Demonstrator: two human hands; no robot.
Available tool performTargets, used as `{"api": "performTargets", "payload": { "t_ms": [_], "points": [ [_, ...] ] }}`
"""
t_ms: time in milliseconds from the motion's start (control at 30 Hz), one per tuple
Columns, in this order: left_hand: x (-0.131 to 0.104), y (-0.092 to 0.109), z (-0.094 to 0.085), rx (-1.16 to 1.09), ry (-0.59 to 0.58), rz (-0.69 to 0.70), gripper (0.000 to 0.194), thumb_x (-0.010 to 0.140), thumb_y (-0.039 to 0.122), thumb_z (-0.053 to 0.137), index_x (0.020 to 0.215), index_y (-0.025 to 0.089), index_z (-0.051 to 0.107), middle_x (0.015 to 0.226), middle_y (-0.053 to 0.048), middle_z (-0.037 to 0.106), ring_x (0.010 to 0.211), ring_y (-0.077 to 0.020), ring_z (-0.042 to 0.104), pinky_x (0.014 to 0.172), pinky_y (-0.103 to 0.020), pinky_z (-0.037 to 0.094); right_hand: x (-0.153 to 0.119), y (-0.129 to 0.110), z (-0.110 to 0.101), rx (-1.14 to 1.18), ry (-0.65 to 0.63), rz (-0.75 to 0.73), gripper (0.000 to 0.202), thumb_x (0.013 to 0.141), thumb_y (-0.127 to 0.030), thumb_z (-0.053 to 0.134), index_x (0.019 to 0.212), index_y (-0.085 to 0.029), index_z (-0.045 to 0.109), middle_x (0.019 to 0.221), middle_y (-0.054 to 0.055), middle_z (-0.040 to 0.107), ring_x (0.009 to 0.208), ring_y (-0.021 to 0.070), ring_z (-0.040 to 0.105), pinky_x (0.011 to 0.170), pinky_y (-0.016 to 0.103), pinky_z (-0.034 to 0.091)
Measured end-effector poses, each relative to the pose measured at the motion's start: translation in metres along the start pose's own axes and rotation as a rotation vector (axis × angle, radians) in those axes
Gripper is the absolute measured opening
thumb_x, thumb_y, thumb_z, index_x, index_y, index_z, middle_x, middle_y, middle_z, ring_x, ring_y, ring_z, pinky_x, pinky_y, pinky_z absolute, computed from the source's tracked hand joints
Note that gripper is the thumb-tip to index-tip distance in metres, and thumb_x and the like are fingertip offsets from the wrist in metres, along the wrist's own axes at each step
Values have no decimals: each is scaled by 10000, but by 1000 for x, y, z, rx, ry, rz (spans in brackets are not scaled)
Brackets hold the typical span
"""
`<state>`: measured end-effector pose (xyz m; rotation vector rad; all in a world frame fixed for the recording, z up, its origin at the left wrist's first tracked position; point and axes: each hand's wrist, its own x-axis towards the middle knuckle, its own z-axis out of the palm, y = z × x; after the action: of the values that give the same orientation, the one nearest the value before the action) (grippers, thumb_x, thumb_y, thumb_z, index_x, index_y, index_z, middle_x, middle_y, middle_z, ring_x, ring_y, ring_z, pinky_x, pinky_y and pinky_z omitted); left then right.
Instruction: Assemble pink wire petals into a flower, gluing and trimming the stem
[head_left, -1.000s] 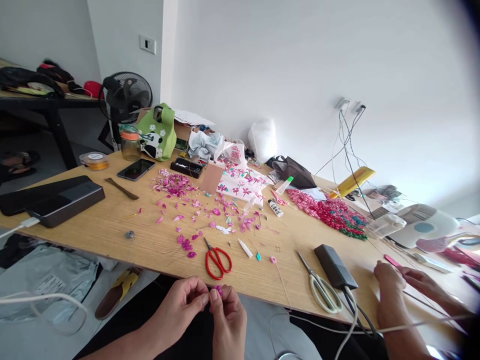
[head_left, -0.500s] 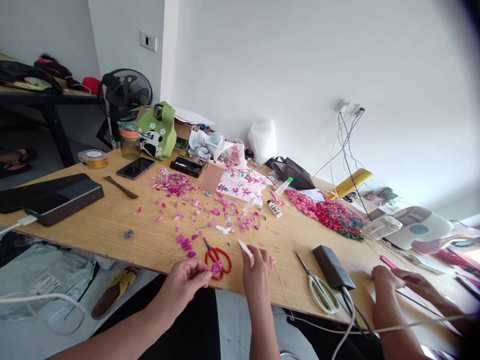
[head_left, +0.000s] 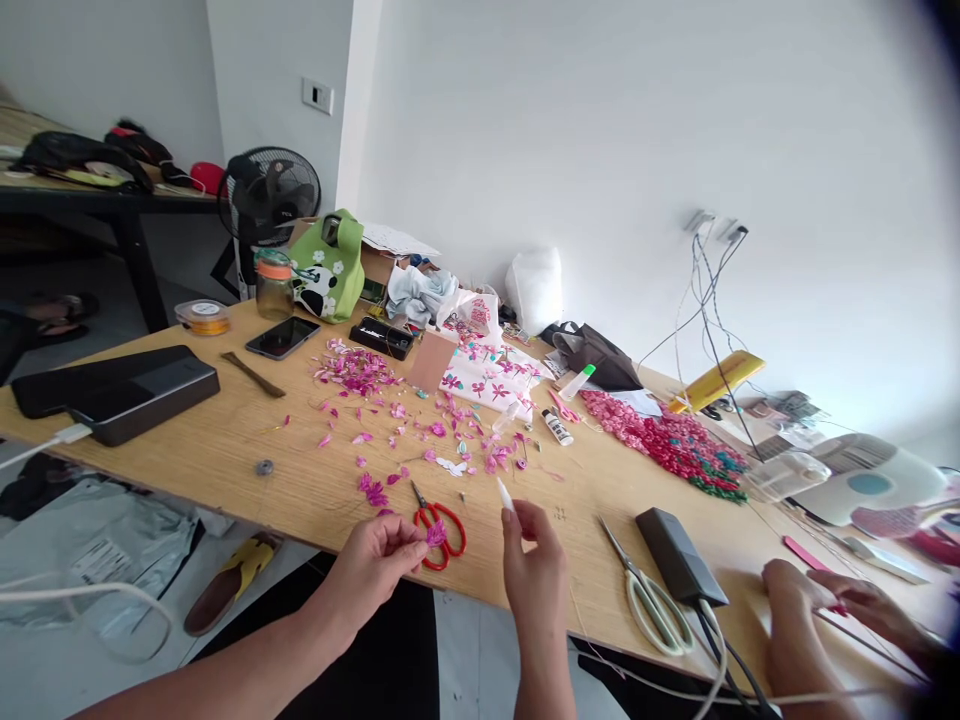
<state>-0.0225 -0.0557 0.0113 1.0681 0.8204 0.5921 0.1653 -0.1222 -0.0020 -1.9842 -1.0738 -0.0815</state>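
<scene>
My left hand [head_left: 379, 560] pinches a small magenta fabric flower [head_left: 436, 534] between thumb and fingertips, just over the table's front edge. Behind the flower lie red-handled scissors [head_left: 459, 522] on the wood. In my right hand [head_left: 536, 560] is a white tube with a pointed tip [head_left: 505, 494]; the fingers wrap its lower part, and the tip points up and away from me. The two hands are apart. More magenta petals [head_left: 373, 489] lie beyond my left hand, and a white petal piece [head_left: 451, 467] lies farther back.
A heap of pink petals [head_left: 356, 368] lies farther back, near a phone [head_left: 283, 337]. To the right are pale-handled scissors [head_left: 660, 612], a dark power brick [head_left: 681, 555] and cables. A co-worker's hands [head_left: 870, 600] work at the far right. A small glue bottle [head_left: 557, 428] lies mid-table.
My right hand has turned and shifted slightly right, with the white tube held in its fingers. The left hand still pinches the flower. The whole view has shifted a little.
</scene>
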Motion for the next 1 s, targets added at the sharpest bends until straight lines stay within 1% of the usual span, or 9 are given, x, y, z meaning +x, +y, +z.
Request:
{"api": "performTargets", "payload": {
  "t_ms": [133, 233, 300, 400, 500, 600, 733, 900, 1000],
  "points": [
    [4, 6, 10, -42, -59, 49, 252, 648, 375, 685, 660, 137, 602, 549, 53, 490, 367, -16, 239, 363, -200, 124, -11, -25, -37, 414, 35, 156, 308, 768, -455, 645, 906, -180, 638, 821, 45, 647, 780, 204, 563, 711, 311, 422],
    [6, 3, 16, -63, -102, 39, 262, 654, 380, 697, 678, 126, 638, 547, 47, 492, 368, -17, 247, 362, -200, 143, -27, -35, -52, 607, 68, 249, 314, 730, -409, 707, 941, -183, 650, 877, 45, 662, 910, 217, 581, 775, 295, 437],
    [4, -1, 18, -69, -114, 17, 269, 652, 382, 708, 683, 119, 655, 533, 51, 479, 365, -18, 257, 362, -199, 151, -41, -35, -54, 654, 57, 287, 303, 724, -377, 724, 956, -192, 662, 919, 42, 668, 954, 213, 578, 789, 279, 443],
    [-2, -8, 18, -64, -133, -14, 275, 661, 381, 714, 677, 110, 667, 524, 48, 481, 353, -18, 285, 358, -198, 160, -60, -32, -51, 697, 7, 333, 306, 707, -371, 738, 946, -189, 678, 903, 40, 673, 874, 201, 604, 753, 278, 472],
    [-7, -12, 18, -65, -157, -34, 264, 671, 367, 713, 653, 111, 651, 518, 49, 484, 347, -19, 304, 352, -194, 169, -70, -31, -46, 704, -17, 354, 326, 701, -394, 736, 940, -180, 678, 878, 49, 685, 839, 212, 619, 756, 303, 489],
    [-10, -15, 19, -77, -142, -53, 252, 664, 352, 712, 627, 122, 616, 500, 62, 461, 343, -18, 296, 344, -188, 168, -74, -35, -45, 589, -19, 298, 301, 776, -439, 646, 922, -176, 654, 834, 49, 674, 805, 205, 610, 723, 290, 486],
    [-12, -17, 19, -67, -142, -73, 246, 669, 350, 703, 648, 133, 588, 501, 73, 446, 347, -14, 280, 348, -185, 144, -77, -41, -44, 353, 36, 150, 270, 871, -446, 505, 869, -194, 603, 729, 12, 615, 685, 161, 560, 623, 239, 442],
    [-16, -18, 18, -63, -153, -123, 244, 680, 352, 685, 668, 144, 558, 487, 86, 416, 359, -10, 239, 373, -195, 92, -80, -47, -42, 179, 72, -63, 185, 907, -355, 472, 849, -214, 577, 766, 10, 588, 712, 159, 549, 659, 245, 417],
    [-18, -17, 18, -66, -150, -134, 237, 681, 346, 674, 664, 152, 540, 484, 90, 409, 363, -10, 220, 383, -205, 76, -81, -48, -40, 172, 81, -106, 169, 913, -330, 468, 849, -215, 574, 765, 11, 580, 728, 162, 549, 673, 249, 416]
  ]
}}
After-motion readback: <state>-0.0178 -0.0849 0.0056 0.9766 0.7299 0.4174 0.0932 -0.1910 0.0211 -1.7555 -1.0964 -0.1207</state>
